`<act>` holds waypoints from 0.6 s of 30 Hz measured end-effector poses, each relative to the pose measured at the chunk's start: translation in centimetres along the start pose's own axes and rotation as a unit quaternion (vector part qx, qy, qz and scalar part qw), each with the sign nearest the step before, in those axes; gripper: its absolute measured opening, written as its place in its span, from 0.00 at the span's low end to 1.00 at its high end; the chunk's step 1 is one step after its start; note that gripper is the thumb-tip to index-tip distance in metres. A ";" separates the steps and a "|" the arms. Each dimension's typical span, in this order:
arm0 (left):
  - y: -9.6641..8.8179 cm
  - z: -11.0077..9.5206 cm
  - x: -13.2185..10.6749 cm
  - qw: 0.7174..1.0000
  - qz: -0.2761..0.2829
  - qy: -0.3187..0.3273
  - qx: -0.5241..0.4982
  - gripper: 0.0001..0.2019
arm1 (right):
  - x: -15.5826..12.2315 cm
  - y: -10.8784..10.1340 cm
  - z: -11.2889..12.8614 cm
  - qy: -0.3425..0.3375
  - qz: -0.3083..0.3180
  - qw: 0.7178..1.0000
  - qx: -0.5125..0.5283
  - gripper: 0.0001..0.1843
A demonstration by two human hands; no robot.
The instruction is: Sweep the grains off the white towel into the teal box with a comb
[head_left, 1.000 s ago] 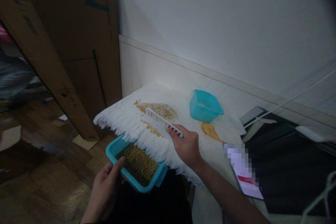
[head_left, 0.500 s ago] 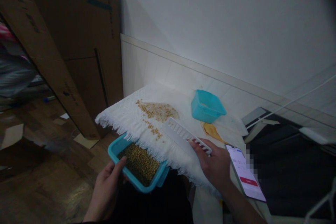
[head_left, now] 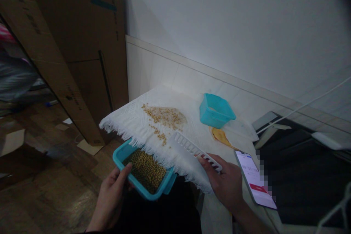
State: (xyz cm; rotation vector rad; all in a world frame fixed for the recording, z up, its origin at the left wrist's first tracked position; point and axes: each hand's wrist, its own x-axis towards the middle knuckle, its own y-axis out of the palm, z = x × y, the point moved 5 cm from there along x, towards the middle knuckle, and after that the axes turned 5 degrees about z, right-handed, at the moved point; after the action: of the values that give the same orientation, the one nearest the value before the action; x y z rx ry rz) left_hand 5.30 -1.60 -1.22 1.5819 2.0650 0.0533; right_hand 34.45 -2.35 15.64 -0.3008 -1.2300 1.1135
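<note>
My left hand (head_left: pixel 113 195) grips the near-left rim of a turquoise plastic container (head_left: pixel 120 154), thumb over the edge. Inside lie yellow soybeans (head_left: pixel 150 170) and smaller dark green beans. The container sits just below the fringed edge of a white cloth (head_left: pixel 128 119), which hides part of its far rim. In my right hand (head_left: pixel 226 179) is a flat white plastic piece with a row of slots (head_left: pixel 192 148), held tilted over the cloth. Beyond its far end, a patch of loose soybeans and fine brownish grains (head_left: pixel 164 117) is spread, with a short trail toward the fringe.
A second turquoise container (head_left: pixel 216 113) stands at the back of the table by the wall. A yellow-brown spoon-shaped thing (head_left: pixel 221 137) lies before it. A lit phone (head_left: pixel 255 181) rests at the right, beside a black surface (head_left: pixel 301 190). Tall cardboard boxes (head_left: pixel 90 62) stand left.
My right hand has moved the slotted white piece slightly down toward the cloth's near edge. A few soybeans in the trail have shifted. My left hand and its container stay put.
</note>
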 end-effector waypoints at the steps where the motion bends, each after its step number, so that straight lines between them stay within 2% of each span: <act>1: 0.0 0.0 0.0 1.000 0.000 0.000 0.002 0.24 | -0.1 0.0 0.0 0.002 0.004 1.000 0.004 0.25; 13: 0.1 0.1 0.2 1.000 0.007 -0.001 0.004 0.24 | -0.1 0.4 0.5 0.017 0.011 0.999 0.042 0.25; 18: 0.1 0.0 0.3 1.000 0.009 0.005 0.003 0.23 | 0.4 0.7 1.9 -0.008 0.019 0.999 0.044 0.27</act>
State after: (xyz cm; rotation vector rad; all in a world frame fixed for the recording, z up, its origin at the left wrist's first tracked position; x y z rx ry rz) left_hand 5.32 -1.32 -1.32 1.6074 2.0593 0.0620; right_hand 32.43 -2.38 16.12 -0.2498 -1.1903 1.2000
